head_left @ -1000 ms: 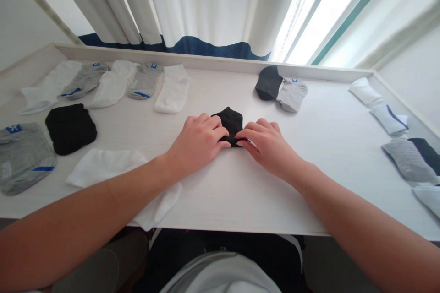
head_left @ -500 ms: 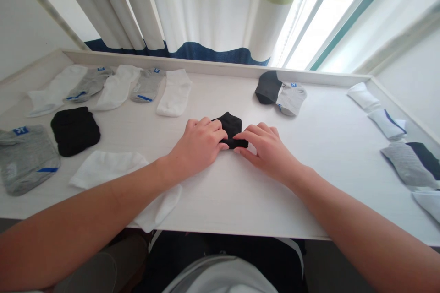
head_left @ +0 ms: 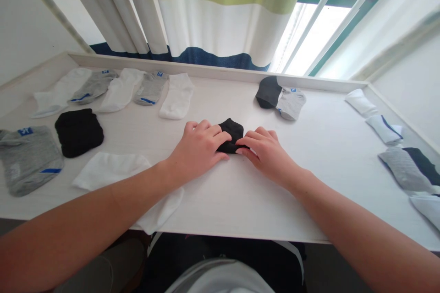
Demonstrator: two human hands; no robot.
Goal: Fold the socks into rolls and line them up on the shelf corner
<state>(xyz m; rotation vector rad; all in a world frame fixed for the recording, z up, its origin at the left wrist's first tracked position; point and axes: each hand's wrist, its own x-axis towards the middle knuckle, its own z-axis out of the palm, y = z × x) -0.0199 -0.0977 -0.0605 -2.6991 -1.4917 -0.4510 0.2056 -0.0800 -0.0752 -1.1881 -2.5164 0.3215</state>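
A black sock [head_left: 234,129] lies on the white tabletop in front of me, partly folded over at its near edge. From its left side my left hand [head_left: 202,147] grips it, fingers bent over the fabric and thumb at the near edge. My right hand [head_left: 267,150] pinches the right end of the folded edge between thumb and fingers. Both hands cover parts of the sock. Beyond them lie a dark sock [head_left: 268,92] and a grey sock [head_left: 291,103] side by side.
White socks [head_left: 177,96] and grey socks [head_left: 151,88] line the back left. A folded black sock [head_left: 79,132], a larger grey sock [head_left: 32,160] and white socks [head_left: 112,169] lie nearer. Folded socks [head_left: 407,169] run along the right. A raised rim [head_left: 220,72] edges the table's back.
My left fingers and thumb have spread slightly further apart on the black sock, and its near fold looks flatter. My right hand keeps its pinch. The whole view has shifted slightly.
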